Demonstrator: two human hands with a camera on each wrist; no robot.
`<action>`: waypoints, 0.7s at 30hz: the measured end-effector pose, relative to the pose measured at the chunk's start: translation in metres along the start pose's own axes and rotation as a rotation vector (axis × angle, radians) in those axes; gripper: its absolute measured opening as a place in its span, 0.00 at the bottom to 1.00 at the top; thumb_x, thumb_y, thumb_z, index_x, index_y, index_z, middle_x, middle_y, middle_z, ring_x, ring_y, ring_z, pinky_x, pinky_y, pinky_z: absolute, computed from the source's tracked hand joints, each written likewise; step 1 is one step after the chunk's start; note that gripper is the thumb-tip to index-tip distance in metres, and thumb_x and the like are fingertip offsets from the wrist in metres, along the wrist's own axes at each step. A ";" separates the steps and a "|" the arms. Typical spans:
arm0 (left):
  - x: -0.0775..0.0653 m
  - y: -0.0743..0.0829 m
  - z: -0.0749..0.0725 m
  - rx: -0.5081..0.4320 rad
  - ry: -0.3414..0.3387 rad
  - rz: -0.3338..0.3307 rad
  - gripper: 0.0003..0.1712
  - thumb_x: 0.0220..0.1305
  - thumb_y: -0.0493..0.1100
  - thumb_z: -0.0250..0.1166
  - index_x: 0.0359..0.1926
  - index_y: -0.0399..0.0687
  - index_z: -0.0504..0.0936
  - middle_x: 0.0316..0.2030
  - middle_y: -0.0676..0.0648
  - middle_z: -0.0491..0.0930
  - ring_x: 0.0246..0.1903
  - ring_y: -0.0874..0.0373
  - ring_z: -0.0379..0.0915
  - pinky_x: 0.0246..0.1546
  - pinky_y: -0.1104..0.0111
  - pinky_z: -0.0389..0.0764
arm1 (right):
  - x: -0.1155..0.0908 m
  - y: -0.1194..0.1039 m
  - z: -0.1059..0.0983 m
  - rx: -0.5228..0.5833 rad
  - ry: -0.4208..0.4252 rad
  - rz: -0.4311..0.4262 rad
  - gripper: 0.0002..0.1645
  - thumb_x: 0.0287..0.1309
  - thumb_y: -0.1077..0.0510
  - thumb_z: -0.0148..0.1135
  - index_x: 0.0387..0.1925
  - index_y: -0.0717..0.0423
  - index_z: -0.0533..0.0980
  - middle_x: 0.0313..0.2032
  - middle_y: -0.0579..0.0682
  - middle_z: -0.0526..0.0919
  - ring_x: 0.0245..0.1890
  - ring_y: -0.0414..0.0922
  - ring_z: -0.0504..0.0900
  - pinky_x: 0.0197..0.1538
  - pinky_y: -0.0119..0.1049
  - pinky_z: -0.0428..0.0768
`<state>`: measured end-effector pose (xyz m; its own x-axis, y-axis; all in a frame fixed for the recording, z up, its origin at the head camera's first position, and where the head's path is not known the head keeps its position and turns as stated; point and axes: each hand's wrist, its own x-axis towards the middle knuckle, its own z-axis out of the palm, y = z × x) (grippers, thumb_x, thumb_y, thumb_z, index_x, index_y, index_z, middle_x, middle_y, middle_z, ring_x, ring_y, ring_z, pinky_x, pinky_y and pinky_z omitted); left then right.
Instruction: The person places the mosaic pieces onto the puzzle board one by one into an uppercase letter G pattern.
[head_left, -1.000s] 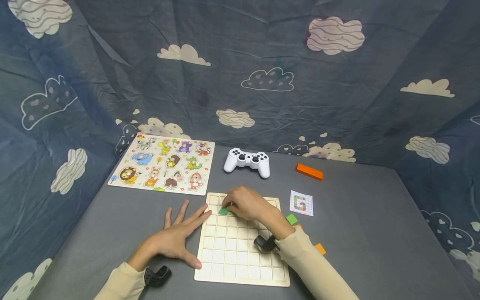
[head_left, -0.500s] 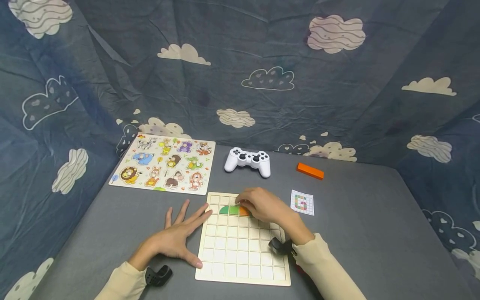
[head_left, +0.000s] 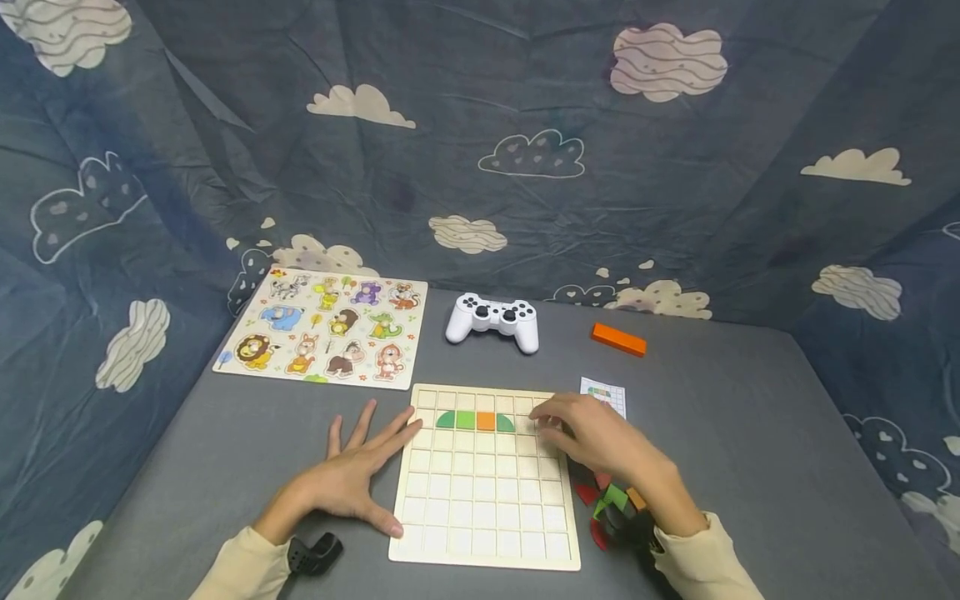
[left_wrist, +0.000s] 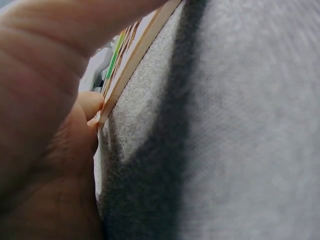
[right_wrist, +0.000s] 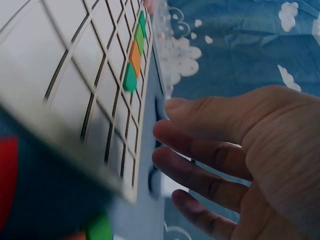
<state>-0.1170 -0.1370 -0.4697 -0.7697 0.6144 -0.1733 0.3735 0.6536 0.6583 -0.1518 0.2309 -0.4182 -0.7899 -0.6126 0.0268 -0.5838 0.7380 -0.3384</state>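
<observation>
The left edge of the board (head_left: 480,508) is touched by the thumb and fingertips of the left hand (head_left: 348,482), spread wide with nothing gripped, presumably so that the board is steadied. Nothing is held by the right hand (head_left: 600,429), loosely bent near the board's right edge, thumb and fingers apart. Between the hands, four tiles (head_left: 466,420) are set in a row in the grid. Loose pieces (head_left: 617,497) are scattered beside the right wrist, probably for easy reach; beyond that hand, a printed card (head_left: 617,400) is partly hidden, perhaps placed for consulting.
</observation>
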 end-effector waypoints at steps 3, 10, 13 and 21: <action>0.000 0.000 0.000 -0.001 0.015 -0.003 0.76 0.34 0.71 0.80 0.80 0.58 0.49 0.81 0.49 0.38 0.75 0.31 0.13 0.59 0.27 0.13 | -0.013 0.007 -0.004 0.000 -0.002 0.048 0.14 0.62 0.57 0.68 0.50 0.53 0.84 0.40 0.43 0.87 0.39 0.40 0.83 0.45 0.40 0.82; 0.002 0.000 0.003 0.024 0.039 -0.005 0.76 0.30 0.71 0.79 0.80 0.60 0.51 0.81 0.50 0.40 0.76 0.31 0.16 0.60 0.27 0.16 | -0.046 0.028 -0.010 0.014 0.025 0.112 0.17 0.59 0.59 0.71 0.50 0.54 0.84 0.42 0.42 0.88 0.40 0.39 0.84 0.47 0.42 0.84; 0.002 0.001 0.004 0.031 0.039 -0.008 0.76 0.30 0.71 0.79 0.80 0.60 0.51 0.81 0.50 0.40 0.76 0.31 0.17 0.61 0.27 0.16 | -0.058 0.032 -0.013 0.012 0.035 0.134 0.17 0.57 0.59 0.72 0.50 0.54 0.84 0.42 0.41 0.88 0.40 0.39 0.84 0.47 0.43 0.84; 0.002 0.002 0.003 0.022 0.031 -0.020 0.75 0.34 0.69 0.78 0.80 0.58 0.49 0.81 0.50 0.39 0.75 0.30 0.14 0.60 0.27 0.15 | -0.081 0.043 -0.015 0.037 0.002 0.208 0.13 0.56 0.57 0.73 0.45 0.50 0.85 0.39 0.39 0.86 0.38 0.34 0.81 0.44 0.42 0.84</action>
<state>-0.1163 -0.1327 -0.4713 -0.7929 0.5870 -0.1634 0.3687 0.6757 0.6383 -0.1153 0.3167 -0.4204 -0.8933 -0.4473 -0.0453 -0.4006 0.8377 -0.3713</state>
